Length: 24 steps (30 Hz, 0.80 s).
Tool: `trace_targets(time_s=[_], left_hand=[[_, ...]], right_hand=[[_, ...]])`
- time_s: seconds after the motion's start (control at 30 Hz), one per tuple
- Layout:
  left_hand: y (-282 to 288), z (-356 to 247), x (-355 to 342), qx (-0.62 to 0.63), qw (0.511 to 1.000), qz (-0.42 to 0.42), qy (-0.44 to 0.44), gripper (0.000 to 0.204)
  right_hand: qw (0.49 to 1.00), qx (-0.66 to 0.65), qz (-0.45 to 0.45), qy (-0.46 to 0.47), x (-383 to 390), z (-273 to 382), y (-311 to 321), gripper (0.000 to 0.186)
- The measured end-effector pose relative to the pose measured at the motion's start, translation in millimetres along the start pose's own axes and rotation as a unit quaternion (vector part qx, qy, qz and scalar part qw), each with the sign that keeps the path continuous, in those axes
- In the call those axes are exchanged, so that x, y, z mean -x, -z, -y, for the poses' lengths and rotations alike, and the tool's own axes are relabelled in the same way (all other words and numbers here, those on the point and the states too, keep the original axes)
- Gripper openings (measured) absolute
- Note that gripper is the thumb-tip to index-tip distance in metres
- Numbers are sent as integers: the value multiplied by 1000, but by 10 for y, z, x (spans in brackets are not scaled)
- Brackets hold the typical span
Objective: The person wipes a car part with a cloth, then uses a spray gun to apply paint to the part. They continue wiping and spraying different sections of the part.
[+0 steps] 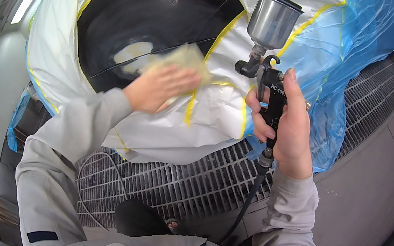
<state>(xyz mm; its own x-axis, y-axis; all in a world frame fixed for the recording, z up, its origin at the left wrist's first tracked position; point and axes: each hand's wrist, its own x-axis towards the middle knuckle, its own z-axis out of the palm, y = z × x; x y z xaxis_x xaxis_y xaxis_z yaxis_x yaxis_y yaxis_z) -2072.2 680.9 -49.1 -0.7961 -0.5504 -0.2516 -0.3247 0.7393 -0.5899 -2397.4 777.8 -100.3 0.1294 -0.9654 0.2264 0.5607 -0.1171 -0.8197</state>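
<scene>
Cloth in your left hand, spray gun in your right.
Your left hand (163, 86) holds a blurred, pale yellow cloth (186, 58) at the dark panel's (157, 14) lower right edge, just beside a pale patch (134, 55); your right hand (292, 125) grasps the black spray gun (276, 102) upright, metal cup (271, 24) on top, before the white masking sheet (208, 117).
</scene>
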Motion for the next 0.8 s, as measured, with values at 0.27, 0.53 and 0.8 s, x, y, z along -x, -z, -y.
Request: trace_targets(time_s=[0.27,0.53,0.8], left_hand=[[681,599,-517,-38,931,-349,103,80],[83,112,-359,-19,983,-168,69,93],[508,778,-93,-93,868,-401,279,76]], right_hand=[[1000,-16,-5,-5,-18,2,-2,65],[999,-29,32,5,69,-3,-21,64],[996,-31,76,-20,117,-39,-93,73]])
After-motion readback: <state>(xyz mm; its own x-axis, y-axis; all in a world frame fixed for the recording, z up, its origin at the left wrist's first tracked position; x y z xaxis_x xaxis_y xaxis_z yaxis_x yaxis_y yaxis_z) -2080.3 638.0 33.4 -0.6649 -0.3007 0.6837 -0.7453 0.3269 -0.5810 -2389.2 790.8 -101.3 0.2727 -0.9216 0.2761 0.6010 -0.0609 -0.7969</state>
